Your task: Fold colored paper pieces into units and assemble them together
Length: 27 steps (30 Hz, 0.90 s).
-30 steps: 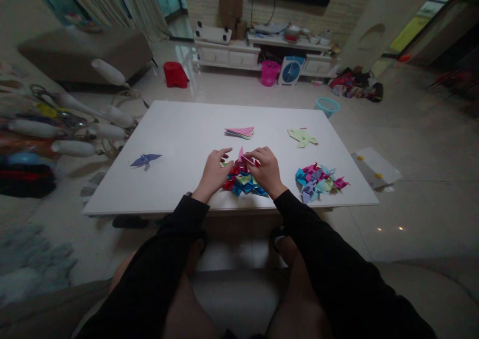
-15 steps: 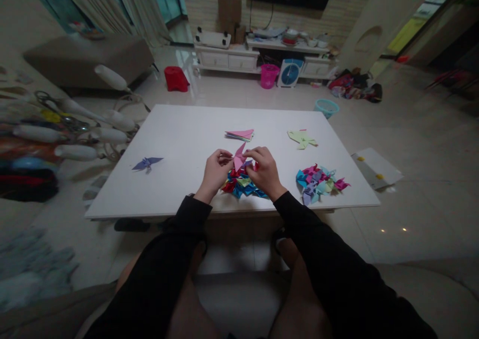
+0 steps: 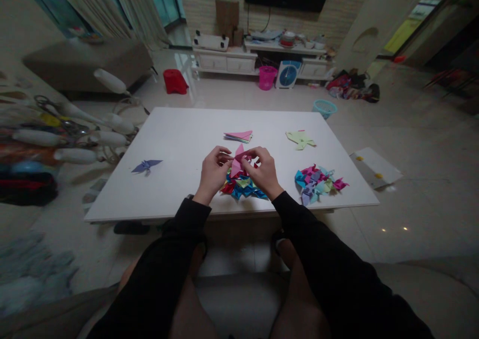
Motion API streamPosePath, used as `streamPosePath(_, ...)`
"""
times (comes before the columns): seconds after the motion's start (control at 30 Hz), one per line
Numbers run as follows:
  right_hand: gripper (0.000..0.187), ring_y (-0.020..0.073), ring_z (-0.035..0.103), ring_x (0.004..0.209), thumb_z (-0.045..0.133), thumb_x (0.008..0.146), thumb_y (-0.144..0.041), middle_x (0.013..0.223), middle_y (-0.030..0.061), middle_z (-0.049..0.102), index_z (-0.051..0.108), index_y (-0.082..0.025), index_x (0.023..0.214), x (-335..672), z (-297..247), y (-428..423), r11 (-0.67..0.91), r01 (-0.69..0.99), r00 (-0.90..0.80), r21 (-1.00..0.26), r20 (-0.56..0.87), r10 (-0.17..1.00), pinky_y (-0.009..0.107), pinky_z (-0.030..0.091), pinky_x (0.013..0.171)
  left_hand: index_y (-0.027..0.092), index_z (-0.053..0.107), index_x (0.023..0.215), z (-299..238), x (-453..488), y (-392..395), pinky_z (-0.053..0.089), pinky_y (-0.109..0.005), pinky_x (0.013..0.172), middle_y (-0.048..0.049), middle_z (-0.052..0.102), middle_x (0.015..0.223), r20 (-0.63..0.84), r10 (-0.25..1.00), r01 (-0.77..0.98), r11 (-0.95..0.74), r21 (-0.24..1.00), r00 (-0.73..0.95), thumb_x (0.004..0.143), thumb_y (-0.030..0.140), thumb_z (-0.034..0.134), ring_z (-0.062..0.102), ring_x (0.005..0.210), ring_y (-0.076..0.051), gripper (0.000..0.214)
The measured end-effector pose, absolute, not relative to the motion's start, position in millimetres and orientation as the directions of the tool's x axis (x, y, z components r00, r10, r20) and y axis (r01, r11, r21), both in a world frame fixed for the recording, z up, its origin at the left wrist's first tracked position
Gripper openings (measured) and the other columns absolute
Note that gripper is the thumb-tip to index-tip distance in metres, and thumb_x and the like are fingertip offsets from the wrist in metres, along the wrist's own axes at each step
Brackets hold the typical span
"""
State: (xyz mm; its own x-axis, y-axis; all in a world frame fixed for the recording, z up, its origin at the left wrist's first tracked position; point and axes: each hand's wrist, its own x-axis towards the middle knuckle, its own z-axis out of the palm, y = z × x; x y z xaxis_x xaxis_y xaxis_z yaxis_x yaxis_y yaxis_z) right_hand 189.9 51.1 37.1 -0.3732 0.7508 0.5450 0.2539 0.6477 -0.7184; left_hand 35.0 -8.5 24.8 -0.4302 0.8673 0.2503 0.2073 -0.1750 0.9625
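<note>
A pink origami crane (image 3: 236, 167) is held between my two hands, its wings spread away from and toward me. My left hand (image 3: 215, 170) pinches its left end, and my right hand (image 3: 261, 169) grips its right end with thumb and forefinger. Below them on the white table (image 3: 183, 144) lies a pile of shiny folded cranes (image 3: 245, 191) in blue, red and green, partly covered by my right hand. Just beyond my fingers rests a stack of folded papers (image 3: 238, 136), pink on top.
A purple crane (image 3: 146, 167) lies at the table's left. On the right are light green folded papers (image 3: 300, 139) and a second heap of colourful cranes (image 3: 318, 183). A white lamp with several arms (image 3: 108, 138) stands by the left edge; a blue basket (image 3: 325, 108) sits beyond the far right corner.
My right fingers have shifted their hold on the pink crane, and its far wing now points more straight away from me. The camera view has moved slightly; the things on the table stay put.
</note>
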Motion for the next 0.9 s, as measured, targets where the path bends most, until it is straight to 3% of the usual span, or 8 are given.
streamPosePath(0.3, 0.01, 0.0223, 0.06, 0.094, 0.078, 0.083, -0.025, 0.091, 0.0034, 0.067, 0.071, -0.023, 0.091, 193.2, 34.4, 51.9, 0.669, 0.257, -0.491, -0.697, 0.502, 0.712, 0.037, 0.048, 0.083, 0.022, 0.061, 0.101, 32.1, 31.8, -22.3, 0.047, -0.022, 0.062, 0.001, 0.072, 0.081, 0.338, 0.871, 0.44, -0.162, 0.883, -0.357, 0.078, 0.003, 0.062, 0.07, 0.076, -0.014, 0.029)
streamPosePath(0.47, 0.007, 0.0225, 0.06, 0.095, 0.079, 0.085, -0.026, 0.09, 0.0037, 0.068, 0.074, -0.023, 0.086, 191.6, 32.4, 53.3, 0.675, 0.27, -0.523, -0.687, 0.484, 0.702, 0.039, 0.047, 0.087, 0.023, 0.062, 0.106, 32.2, 30.8, -23.2, 0.051, -0.023, 0.066, 0.0003, 0.074, 0.087, 0.359, 0.879, 0.468, -0.186, 0.864, -0.314, 0.078, 0.0, 0.058, 0.072, 0.081, -0.015, 0.036)
streamPosePath(0.9, 0.01, 0.0201, 0.062, 0.089, 0.079, 0.084, -0.028, 0.087, 0.0024, 0.072, 0.072, -0.023, 0.087, 193.9, 31.5, 53.9, 0.655, 0.234, -0.522, -0.718, 0.476, 0.708, 0.034, 0.049, 0.078, 0.024, 0.067, 0.109, 33.0, 21.8, -31.1, 0.052, -0.029, 0.074, -0.0025, 0.077, 0.087, 0.357, 0.891, 0.571, -0.143, 0.808, -0.282, 0.082, 0.011, 0.068, 0.075, 0.086, -0.021, 0.03)
